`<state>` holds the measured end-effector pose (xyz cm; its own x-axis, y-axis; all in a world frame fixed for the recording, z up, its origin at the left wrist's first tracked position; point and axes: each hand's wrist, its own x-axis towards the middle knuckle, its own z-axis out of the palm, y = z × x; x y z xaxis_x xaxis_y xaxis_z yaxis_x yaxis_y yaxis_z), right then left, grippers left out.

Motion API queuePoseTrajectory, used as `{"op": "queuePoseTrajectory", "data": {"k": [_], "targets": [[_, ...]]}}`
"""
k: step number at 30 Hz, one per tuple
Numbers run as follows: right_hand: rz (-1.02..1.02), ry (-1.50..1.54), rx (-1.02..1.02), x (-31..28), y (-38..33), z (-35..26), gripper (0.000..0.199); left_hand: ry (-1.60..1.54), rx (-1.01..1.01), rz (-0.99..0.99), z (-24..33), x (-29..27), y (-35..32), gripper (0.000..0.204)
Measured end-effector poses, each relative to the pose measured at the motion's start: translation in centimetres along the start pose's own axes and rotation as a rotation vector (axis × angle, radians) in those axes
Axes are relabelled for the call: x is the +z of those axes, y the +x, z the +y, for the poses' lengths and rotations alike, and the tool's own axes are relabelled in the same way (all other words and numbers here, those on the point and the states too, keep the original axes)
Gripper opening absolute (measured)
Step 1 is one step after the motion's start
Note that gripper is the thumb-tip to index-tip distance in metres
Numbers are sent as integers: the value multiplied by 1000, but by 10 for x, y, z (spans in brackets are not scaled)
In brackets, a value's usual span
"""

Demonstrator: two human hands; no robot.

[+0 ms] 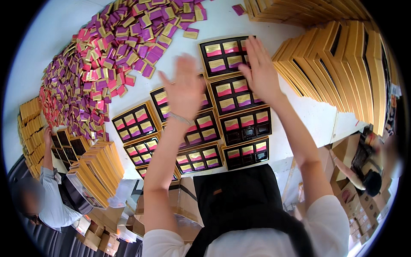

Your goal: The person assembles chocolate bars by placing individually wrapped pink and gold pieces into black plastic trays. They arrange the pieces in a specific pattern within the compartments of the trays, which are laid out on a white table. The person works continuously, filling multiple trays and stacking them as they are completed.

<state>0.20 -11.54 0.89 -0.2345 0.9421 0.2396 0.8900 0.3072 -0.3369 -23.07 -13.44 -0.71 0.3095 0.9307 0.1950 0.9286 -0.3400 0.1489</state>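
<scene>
Rows of shallow gold-edged boxes with black six-compartment trays lie on the white table before me. Most compartments hold small flat wrapped packets, gold with pink or purple. In the two nearest boxes of the right column, a tray has packets in its far row and bare black compartments in its near row. My right hand lies with outstretched fingers over the right edge of the farthest box, hiding part of it. Above the middle column, my left hand is smeared by motion, its thumb apart and no packet visible in it.
A large heap of packets covers the table at the far left. Stacked boxes stand along the right, with another stack at the left. A co-worker sits at left; another person's arm shows at right. Cardboard cartons lie below.
</scene>
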Motion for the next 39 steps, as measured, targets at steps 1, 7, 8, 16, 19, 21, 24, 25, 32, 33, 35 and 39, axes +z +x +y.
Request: {"op": "queuePoseTrajectory", "data": {"k": [1, 7, 8, 16, 19, 21, 24, 25, 32, 33, 35, 39], "targets": [[88, 24, -17, 11, 20, 6, 55, 119, -96, -37, -29, -5, 9, 42], [92, -302, 70, 84, 140, 74, 36, -202, -466, -27, -120, -12, 34, 53], [10, -343, 129, 92, 151, 69, 34, -196, -441, -5, -120, -8, 30, 53], [-170, -514, 25, 93, 165, 33, 24, -216, -487, -24, -116, 1, 18, 51], [-182, -236, 16, 74, 163, 32, 29, -106, -406, -57, -109, -2, 11, 39], [-177, 168, 148, 66, 161, 32, 30, 21, -308, -102, -108, -1, 11, 30], [-137, 905, 412, 57, 148, 37, 30, 142, -226, -184, -111, -3, 17, 20], [-111, 1174, 507, 55, 142, 41, 30, 98, -244, -190, -111, -7, 22, 17], [-172, 1222, 490, -5, 48, 28, 20, -932, -362, -309, -21, -48, 26, 18], [-180, 1134, 569, -31, 29, -2, 17, -997, -395, -377, -6, -50, 18, 20], [-52, 1207, 576, -35, -24, -1, 16, -1038, -333, -376, 12, -36, -1, 16], [-10, 1112, 794, -58, -113, -18, 14, -1023, -275, -468, 46, -28, -36, 14]]}}
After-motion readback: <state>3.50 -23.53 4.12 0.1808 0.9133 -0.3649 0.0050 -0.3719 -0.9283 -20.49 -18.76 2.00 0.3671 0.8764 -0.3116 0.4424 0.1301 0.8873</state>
